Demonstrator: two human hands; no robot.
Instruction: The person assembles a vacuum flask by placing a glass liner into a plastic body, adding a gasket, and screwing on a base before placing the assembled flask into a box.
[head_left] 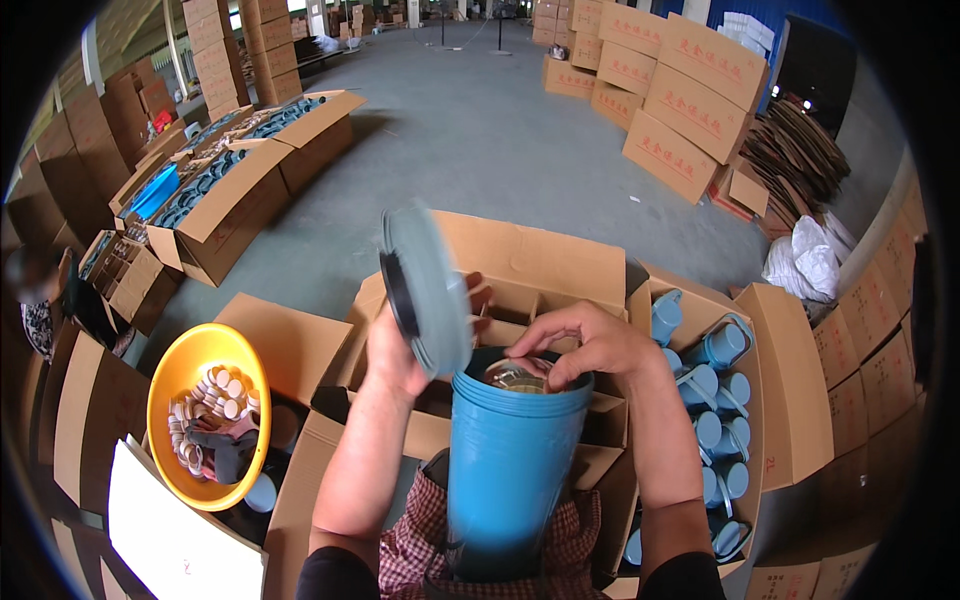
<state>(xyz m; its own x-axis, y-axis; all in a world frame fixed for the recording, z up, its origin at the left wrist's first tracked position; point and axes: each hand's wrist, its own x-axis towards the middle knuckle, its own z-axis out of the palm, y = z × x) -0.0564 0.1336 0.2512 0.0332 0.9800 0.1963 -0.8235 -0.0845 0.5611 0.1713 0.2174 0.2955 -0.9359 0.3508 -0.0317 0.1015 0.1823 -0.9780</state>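
Upright before me stands a blue thermos shell [512,450] with a threaded open rim. Inside its mouth shows the shiny, rounded end of a silvery glass liner [517,375]. My right hand [590,345] reaches over the rim from the right, thumb and fingers bent and gripping at that liner. In my left hand [395,350] is a round grey-blue screw base [435,290] with a black ring on its inner side, tipped on edge and slightly blurred, just left of the shell's mouth. My left fingertips show behind it.
A divided cardboard box [525,245] lies behind the shell. To the right, another carton [755,370] holds several blue thermos bodies. At left is a yellow basin [160,400] with white round pieces and dark cloth. Farther off are stacked cartons [700,100] and a person [85,300].
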